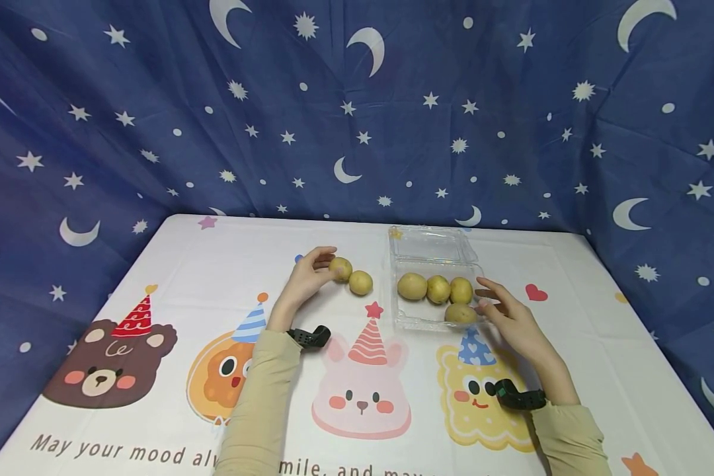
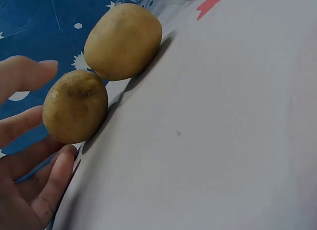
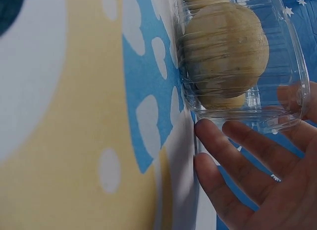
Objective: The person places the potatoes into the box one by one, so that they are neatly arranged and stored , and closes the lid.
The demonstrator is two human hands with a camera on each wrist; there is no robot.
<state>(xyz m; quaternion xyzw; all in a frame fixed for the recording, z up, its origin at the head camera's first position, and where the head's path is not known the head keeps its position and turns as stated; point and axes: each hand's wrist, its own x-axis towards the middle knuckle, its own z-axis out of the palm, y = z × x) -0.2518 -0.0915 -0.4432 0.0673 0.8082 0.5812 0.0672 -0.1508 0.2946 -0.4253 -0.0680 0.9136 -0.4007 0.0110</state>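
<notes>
Two potatoes lie side by side on the white tablecloth: a nearer-left potato (image 2: 74, 106) by my left hand (image 1: 307, 280), and another potato (image 1: 360, 283) just to its right. My left hand reaches round the first one with spread, loosely bent fingers; a small gap shows at one fingertip (image 2: 48, 67). A clear plastic box (image 1: 418, 322) stands to the right with several potatoes (image 1: 412, 286) inside. My right hand (image 1: 514, 325) rests at the box's right side, its fingers (image 3: 247, 161) extended along the wall. One fingertip overlaps the rim in the right wrist view.
The box's transparent lid (image 1: 431, 244) is folded back towards the far edge of the table. Printed cartoon animals and lettering cover the tablecloth (image 1: 428, 396). Behind the table hangs a blue curtain (image 1: 404, 158) with moons and stars.
</notes>
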